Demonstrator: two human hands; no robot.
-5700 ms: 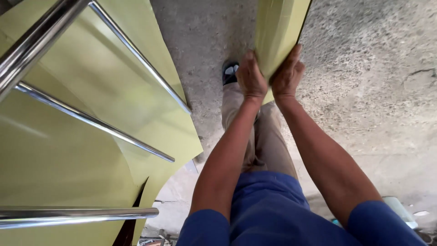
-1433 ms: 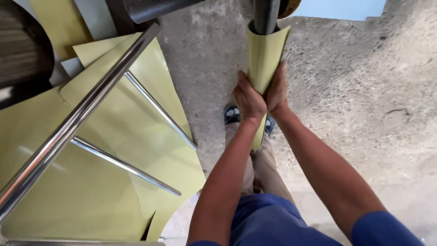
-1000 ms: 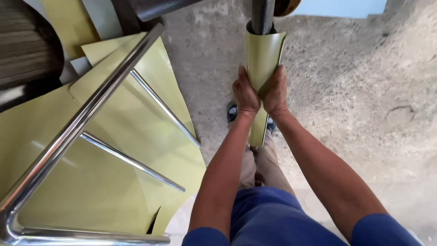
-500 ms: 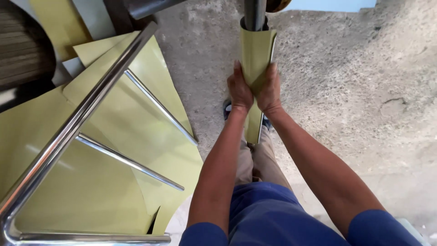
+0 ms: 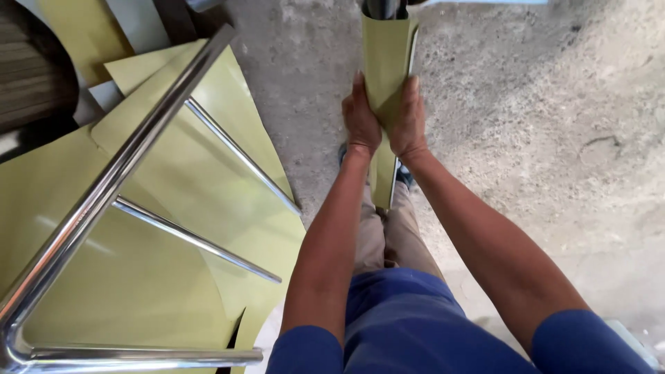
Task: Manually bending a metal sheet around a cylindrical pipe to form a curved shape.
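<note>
A curled yellow-green sheet (image 5: 385,69) is being clasped from both sides, the left hand (image 5: 361,118) and the right hand (image 5: 409,121) being pressed around it so that it is being bent into a trough. Inside the sheet's upper end a dark pipe (image 5: 382,7) is being enclosed. Left of the sheet, flat yellow-green sheets (image 5: 138,277) are lying under a shiny metal rail frame (image 5: 118,173). Beneath the sheet, the concrete floor (image 5: 540,138) is showing.
</note>
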